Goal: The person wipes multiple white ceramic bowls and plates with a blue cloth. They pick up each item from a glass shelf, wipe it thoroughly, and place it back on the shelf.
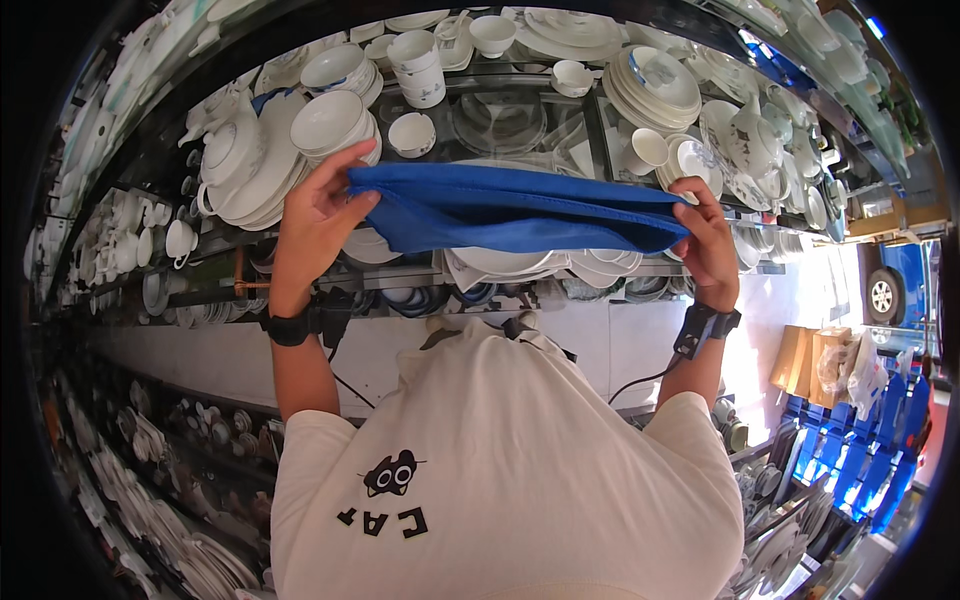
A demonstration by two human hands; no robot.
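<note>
A folded blue cloth (pixel 517 206) is stretched between my two hands, in front of a glass shelf of white dishes. My left hand (pixel 319 217) pinches its left end between thumb and fingers. At the opposite end, my right hand (pixel 705 232) grips the cloth's corner. Just beyond my left hand stands a stack of white bowls (pixel 330 124); a small white bowl (pixel 412 135) sits to the right of it. Near my right hand are a white cup (pixel 646 151) and some stacked bowls (pixel 694 161). The cloth hides part of the plates (pixel 502 259) behind it.
A white teapot (pixel 232 146) rests by large oval platters (pixel 259 191) on the left. Stacked plates (pixel 652 90) and a patterned teapot (pixel 754 142) are at the right. More crockery fills shelves on both sides and behind me. Cardboard boxes (pixel 810 364) stand at the right.
</note>
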